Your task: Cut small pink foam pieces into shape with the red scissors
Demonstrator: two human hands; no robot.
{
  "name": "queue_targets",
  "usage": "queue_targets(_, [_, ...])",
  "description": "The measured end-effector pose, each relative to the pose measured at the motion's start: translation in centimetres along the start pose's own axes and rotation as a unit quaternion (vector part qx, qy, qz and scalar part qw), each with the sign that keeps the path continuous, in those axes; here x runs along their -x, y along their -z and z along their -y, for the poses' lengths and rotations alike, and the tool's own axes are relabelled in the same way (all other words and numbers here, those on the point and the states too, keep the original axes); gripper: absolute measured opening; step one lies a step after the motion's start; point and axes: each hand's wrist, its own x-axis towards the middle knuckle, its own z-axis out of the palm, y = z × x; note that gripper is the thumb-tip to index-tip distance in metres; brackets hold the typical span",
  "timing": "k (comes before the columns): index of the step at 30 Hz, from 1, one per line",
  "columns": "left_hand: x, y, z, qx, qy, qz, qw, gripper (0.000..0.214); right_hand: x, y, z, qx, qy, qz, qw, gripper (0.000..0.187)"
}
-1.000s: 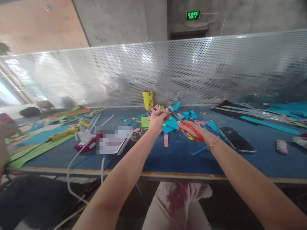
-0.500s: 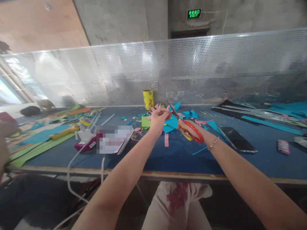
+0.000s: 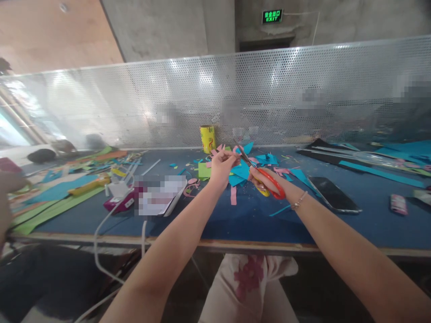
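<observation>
My right hand point(image 3: 258, 176) is wrapped around the handles of a pair of scissors point(image 3: 275, 185), one loop red and the other yellow. Their dark blades point up and to the left, close to the fingertips of my left hand point(image 3: 222, 167). That hand is closed in a pinch on a small piece of pink paper point(image 3: 237, 150), partly hidden by the fingers and blades. Beneath both hands lie blue paper scraps point(image 3: 239, 176), with a green paper piece point(image 3: 204, 171) to the left. A pink paper strip point(image 3: 233, 196) lies nearer to me.
A yellow can-like cylinder point(image 3: 208, 138) stands by the perforated metal screen point(image 3: 188, 98). To the left are a purple power strip point(image 3: 125, 202), a white cable and an orange glue gun point(image 3: 89, 185). A phone point(image 3: 333, 195) lies right of my right wrist, with a small pink packet point(image 3: 398, 204) beyond.
Almost nothing differs. Both hands, the scissors and the pink paper keep their places; the view has tilted very slightly.
</observation>
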Motion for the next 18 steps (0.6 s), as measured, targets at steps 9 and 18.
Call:
queue_targets(9, [-0.03, 0.05, 0.02, -0.028, -0.008, -0.006, 1.0, 0.013, -0.45, 0.1, -0.39, 0.069, 0.009, -0.014, 0.997, 0.047])
queue_targets(18, [-0.11, 0.12, 0.05, -0.024, -0.001, -0.001, 1.0, 0.017, -0.94, 0.19, -0.88, 0.044, -0.001, -0.032, 0.999, 0.045])
